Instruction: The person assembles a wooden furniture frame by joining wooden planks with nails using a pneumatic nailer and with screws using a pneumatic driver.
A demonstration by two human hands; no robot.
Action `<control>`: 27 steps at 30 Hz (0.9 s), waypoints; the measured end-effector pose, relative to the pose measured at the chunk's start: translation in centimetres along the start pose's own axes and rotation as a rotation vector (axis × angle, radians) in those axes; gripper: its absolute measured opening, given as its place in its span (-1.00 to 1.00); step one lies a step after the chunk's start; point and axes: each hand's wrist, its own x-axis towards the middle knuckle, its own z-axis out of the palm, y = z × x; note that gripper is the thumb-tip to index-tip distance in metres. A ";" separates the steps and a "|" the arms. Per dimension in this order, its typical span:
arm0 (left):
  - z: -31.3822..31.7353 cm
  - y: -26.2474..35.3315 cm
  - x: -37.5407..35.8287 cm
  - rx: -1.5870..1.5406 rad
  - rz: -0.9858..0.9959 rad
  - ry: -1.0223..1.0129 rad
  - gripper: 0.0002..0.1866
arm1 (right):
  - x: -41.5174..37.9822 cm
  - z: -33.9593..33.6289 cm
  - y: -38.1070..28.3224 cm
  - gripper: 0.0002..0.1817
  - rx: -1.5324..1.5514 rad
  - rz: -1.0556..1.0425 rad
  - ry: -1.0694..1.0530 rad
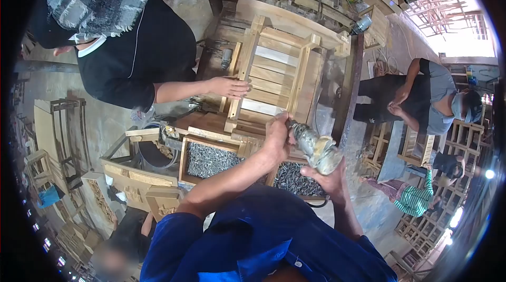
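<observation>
My right hand (331, 177) is wrapped around the back of a worn, taped power drill (316, 147), whose nose points toward the wooden frame. Beside that nose, my left hand (276, 137) has its fingers pinched together at the frame's near edge; what they hold is hidden. The slatted wooden frame (271, 79) lies on the workbench with its pale slats facing up. Just under my forearms sit a wooden box of silvery screws (211, 161) and another of darker screws (295, 180).
At the left, a co-worker in black rests a hand (230, 88) on the frame's rail. A second drill (226, 59) lies near it, and another tool (361, 25) is at the far right corner. More people and stacked wooden frames (466, 139) stand to the right.
</observation>
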 end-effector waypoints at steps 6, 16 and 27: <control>2.8 2.5 6.4 -0.124 0.019 0.061 -0.84 | 7.5 -0.5 -0.1 -0.55 0.132 0.102 0.047; 3.8 10.1 24.8 -0.459 0.061 -0.077 -0.79 | 25.1 2.1 0.7 -0.68 0.188 0.065 -0.039; 3.6 17.6 37.3 -0.935 0.161 -0.142 -0.72 | 40.7 6.0 3.1 -0.75 0.070 0.084 -0.147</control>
